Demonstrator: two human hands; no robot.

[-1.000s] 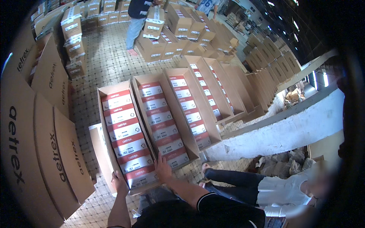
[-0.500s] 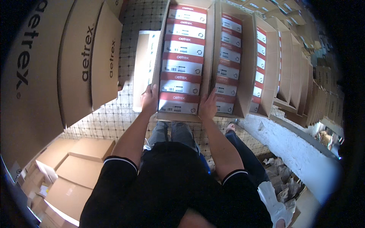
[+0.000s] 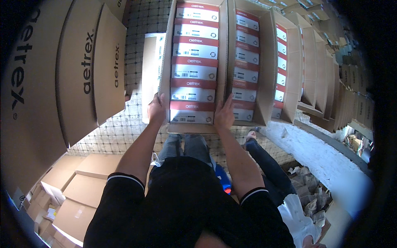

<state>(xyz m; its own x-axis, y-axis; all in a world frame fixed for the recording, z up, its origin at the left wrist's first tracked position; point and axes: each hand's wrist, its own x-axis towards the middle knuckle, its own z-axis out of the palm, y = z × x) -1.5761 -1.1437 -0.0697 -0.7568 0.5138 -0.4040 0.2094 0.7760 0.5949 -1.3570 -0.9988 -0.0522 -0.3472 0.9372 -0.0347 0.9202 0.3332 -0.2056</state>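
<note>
A long open cardboard carton (image 3: 164, 62) lies in front of me, filled with a row of red-and-white shoe boxes (image 3: 193, 72). My left hand (image 3: 156, 110) grips its left wall near the close end, with the thumb up at the rim and the other fingers mostly hidden outside. On the opposite wall is my right hand (image 3: 224, 114), its fingers bent over the rim beside the neighbouring carton. That second open carton (image 3: 264, 74) stands close along the right and holds similar boxes.
More open cartons (image 3: 308, 66) line up at the right, beside a pale ledge (image 3: 306, 138). Tall cartons (image 3: 76, 78) stand at left, closed cartons (image 3: 84, 186) at lower left. A flat carton (image 3: 151, 74) lies on the tiled floor (image 3: 134, 53). Another person's leg (image 3: 264, 163) is at right.
The gripped carton and both my hands sit slightly further left in view. The tall cartons at left have shifted the same way. Both hands keep their hold on the carton walls.
</note>
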